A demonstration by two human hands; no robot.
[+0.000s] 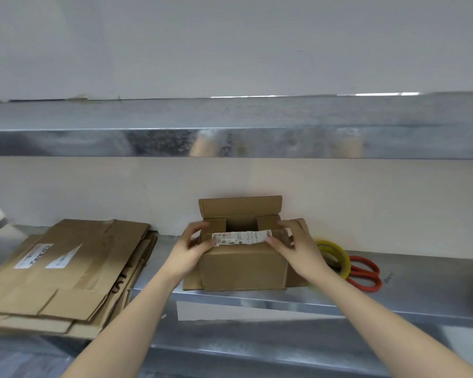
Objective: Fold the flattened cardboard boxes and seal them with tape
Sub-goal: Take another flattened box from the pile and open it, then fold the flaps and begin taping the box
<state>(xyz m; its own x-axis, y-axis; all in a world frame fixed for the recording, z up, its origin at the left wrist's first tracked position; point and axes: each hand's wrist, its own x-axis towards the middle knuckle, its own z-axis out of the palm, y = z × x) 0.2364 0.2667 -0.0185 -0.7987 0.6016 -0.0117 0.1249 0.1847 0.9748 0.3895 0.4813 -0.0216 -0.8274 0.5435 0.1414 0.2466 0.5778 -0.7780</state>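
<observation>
Box (243, 264): step was closing its top.
Left hand (187, 248): gripped box.
Right hand (292, 246): gripped box.
Next: probably tape (342, 255), beside right hand.

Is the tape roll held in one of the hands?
No, the tape roll lies on the shelf beside the red scissors, while the left hand and the right hand both grip the cardboard box.

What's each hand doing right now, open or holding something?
Left hand: grips the cardboard box at its left top edge.
Right hand: grips its right top edge, thumb on the labelled flap.
</observation>
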